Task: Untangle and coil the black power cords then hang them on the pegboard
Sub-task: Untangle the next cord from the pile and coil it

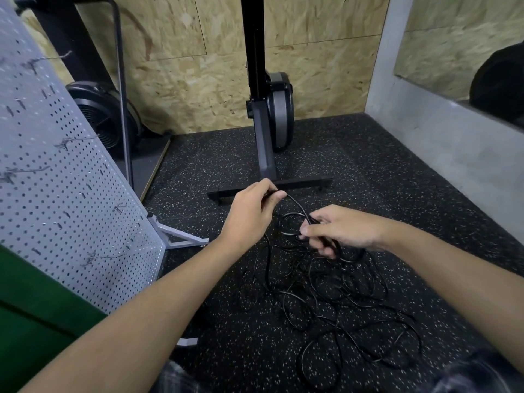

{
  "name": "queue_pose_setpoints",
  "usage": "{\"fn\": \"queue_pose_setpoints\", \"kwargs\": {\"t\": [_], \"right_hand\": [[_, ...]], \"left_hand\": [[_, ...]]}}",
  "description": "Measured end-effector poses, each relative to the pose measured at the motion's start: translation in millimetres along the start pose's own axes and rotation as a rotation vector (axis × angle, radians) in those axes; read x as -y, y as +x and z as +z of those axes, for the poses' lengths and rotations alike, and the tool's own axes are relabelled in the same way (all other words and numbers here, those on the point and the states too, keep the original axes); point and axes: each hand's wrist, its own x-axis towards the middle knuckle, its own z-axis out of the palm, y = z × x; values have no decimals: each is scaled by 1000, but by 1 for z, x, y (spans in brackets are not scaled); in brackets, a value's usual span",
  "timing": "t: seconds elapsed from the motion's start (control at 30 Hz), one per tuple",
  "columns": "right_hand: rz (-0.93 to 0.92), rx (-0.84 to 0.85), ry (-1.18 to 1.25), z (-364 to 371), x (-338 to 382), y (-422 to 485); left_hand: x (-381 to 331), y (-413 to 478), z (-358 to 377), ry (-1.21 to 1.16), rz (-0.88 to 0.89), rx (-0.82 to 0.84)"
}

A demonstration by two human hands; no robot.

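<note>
A tangle of thin black power cords (348, 302) lies spread on the speckled black floor in front of me. My left hand (252, 214) pinches one cord near its end and holds it raised above the pile. My right hand (340, 229) grips cord strands a little lower and to the right, with a small loop hanging between the two hands. The cord arcs from my left fingers down to my right fingers. A grey pegboard (65, 177) with several metal hooks stands tilted at the left, none of them carrying a cord.
A black exercise machine (269, 114) stands on a T-shaped base just beyond my hands. A fan wheel (99, 114) sits behind the pegboard by the chipboard wall. The pegboard's grey foot (181, 239) juts onto the floor. A grey wall with a mirror runs along the right.
</note>
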Motion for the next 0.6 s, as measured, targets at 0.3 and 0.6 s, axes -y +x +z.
{"fn": "queue_pose_setpoints", "kwargs": {"t": [0.3, 0.6], "right_hand": [[-139, -146, 332, 0, 9, -2], [-260, -612, 94, -6, -6, 12]], "left_hand": [[21, -22, 29, -439, -420, 373], [-8, -13, 33, -528, -530, 225]]}}
